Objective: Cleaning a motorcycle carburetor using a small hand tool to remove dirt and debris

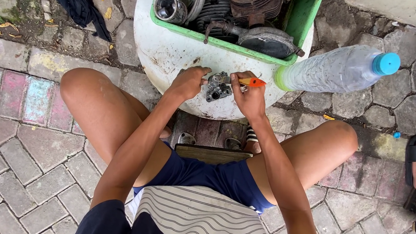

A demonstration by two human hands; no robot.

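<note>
Left hand [189, 82] fingers [202, 72] gripping small metal part [218, 87] on white desk [173, 60]; right hand [249, 99] fingers pinching orange-handled tool [250, 81] just beside.

bottle: clear plastic bottle [338, 69], light blue cap, greenish base, lying tilted at the right edge of the white round table [173, 60] | crate: green plastic crate [302, 20] at the table's far side | labels, signs, screens: none visible

A metal part [218, 86] lies on a drum [173, 55], between both hands; behind it sits a crate [304, 20], a bottle [335, 70] to its right.
</note>
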